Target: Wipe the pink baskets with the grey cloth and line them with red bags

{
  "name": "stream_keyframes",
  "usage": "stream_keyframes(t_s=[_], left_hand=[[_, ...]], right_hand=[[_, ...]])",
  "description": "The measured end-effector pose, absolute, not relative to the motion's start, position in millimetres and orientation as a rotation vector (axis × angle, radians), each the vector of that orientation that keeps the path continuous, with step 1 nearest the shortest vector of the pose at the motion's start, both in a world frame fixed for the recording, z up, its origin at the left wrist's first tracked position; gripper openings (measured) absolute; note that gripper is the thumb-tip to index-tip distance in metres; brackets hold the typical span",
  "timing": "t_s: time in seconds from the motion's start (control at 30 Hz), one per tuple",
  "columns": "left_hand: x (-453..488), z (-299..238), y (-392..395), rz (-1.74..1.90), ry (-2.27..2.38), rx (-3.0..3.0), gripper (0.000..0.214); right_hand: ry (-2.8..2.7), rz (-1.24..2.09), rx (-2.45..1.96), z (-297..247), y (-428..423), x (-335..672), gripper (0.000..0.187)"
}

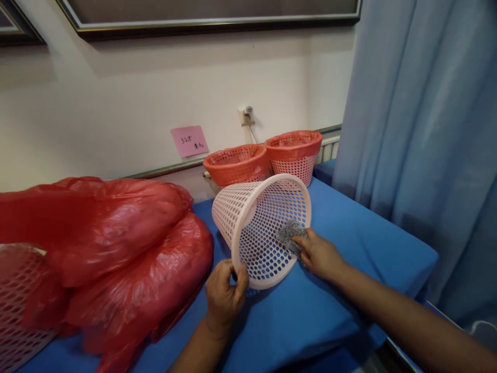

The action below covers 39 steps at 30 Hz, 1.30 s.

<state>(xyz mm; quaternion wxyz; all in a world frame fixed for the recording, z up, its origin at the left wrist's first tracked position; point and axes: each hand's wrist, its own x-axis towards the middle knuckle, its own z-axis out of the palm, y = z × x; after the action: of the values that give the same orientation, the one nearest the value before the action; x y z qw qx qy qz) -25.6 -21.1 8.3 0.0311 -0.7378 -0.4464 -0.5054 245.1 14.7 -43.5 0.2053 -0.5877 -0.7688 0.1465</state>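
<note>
A pale pink perforated wastebasket [235, 204] lies tipped on its side on the blue-covered table [349, 233], its round mouth facing me. My left hand [226, 290] is closed on the near left part of its rim, thumb in front. In my right hand [320, 254] is a grey cleaning cloth [292, 235], pinched between thumb and fingers. The cloth is inside the mouth, against the inner right wall. Part of the cloth is covered by my fingers.
Behind stand two wastebaskets lined with red bags, a left one [236, 165] and a right one [295, 153]. Red plastic bags [143, 259] heap at left, over another basket [23, 305]. A pink note [190, 141] and socket [247, 116] are on the wall; a blue curtain [423, 129] hangs right.
</note>
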Motion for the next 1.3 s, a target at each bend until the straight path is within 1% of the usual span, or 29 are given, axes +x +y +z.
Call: stream_keyframes(t_s=[0.07, 0.13, 0.23, 0.3, 0.33, 0.4, 0.47, 0.53, 0.6, 0.63, 0.73, 0.8, 0.87, 1.0, 1.07, 1.13, 1.23, 1.3], left_hand=[[-23, -4, -23, -1.653, -1.371, -2.264, 0.014], [-20, -18, -26, -1.628, -1.398, -2.326, 0.015], [-17, -32, -26, -1.324, -1.523, -2.619, 0.017], [-16, -37, -23, -1.115, -1.555, -2.831, 0.018], [-16, -39, -21, -1.078, -1.541, -2.912, 0.023], [-16, -41, -18, -1.115, -1.463, -3.015, 0.027], [-17, -41, -17, -1.200, -1.348, -3.047, 0.022], [-18, -40, -19, -1.259, -1.225, -3.031, 0.020], [-18, -37, -21, -1.319, -1.142, -2.972, 0.019], [-18, -36, -22, -1.349, -1.126, -2.931, 0.017], [-15, -33, -23, -1.396, -1.124, -2.837, 0.013], [-13, -31, -24, -1.414, -1.120, -2.804, 0.013], [-13, -29, -24, -1.444, -1.112, -2.764, 0.013], [-18, -24, -26, -1.506, -1.094, -2.693, 0.014], [-21, -21, -27, -1.551, -1.083, -2.647, 0.015], [-24, -19, -27, -1.586, -1.098, -2.602, 0.015], [-25, -18, -28, -1.597, -1.154, -2.566, 0.018], [-25, -18, -27, -1.612, -1.192, -2.568, 0.019]], right_hand=[[-2.159, 0.418, -1.613, -47, 15, 238, 0.052], [-2.135, 0.475, -1.579, -49, 13, 227, 0.052], [-1.993, 0.579, -1.569, -52, 11, 214, 0.051], [-1.895, 0.682, -1.469, -55, 11, 208, 0.050], [-1.860, 0.743, -1.378, -57, 10, 205, 0.049], [-1.831, 0.857, -1.185, -60, 6, 200, 0.051], [-1.838, 0.920, -1.062, -60, 3, 201, 0.053], [-1.953, 0.860, -1.100, -55, 5, 212, 0.055], [-2.112, 0.656, -1.307, -47, 14, 235, 0.054], [-2.167, 0.486, -1.481, -42, 20, 248, 0.052], [-2.057, 0.262, -1.730, -31, 34, 272, 0.048], [-2.035, 0.242, -1.762, -31, 29, 267, 0.046], [-2.074, 0.386, -1.630, -35, 13, 245, 0.046], [-1.957, 0.907, -1.134, -41, -18, 205, 0.055], [-1.955, 1.007, -1.061, -39, -16, 207, 0.056], [-2.057, 0.866, -1.216, -37, -3, 224, 0.055], [-2.066, 0.396, -1.666, -35, 18, 255, 0.052], [-2.002, 0.251, -1.803, -39, 23, 262, 0.051]])
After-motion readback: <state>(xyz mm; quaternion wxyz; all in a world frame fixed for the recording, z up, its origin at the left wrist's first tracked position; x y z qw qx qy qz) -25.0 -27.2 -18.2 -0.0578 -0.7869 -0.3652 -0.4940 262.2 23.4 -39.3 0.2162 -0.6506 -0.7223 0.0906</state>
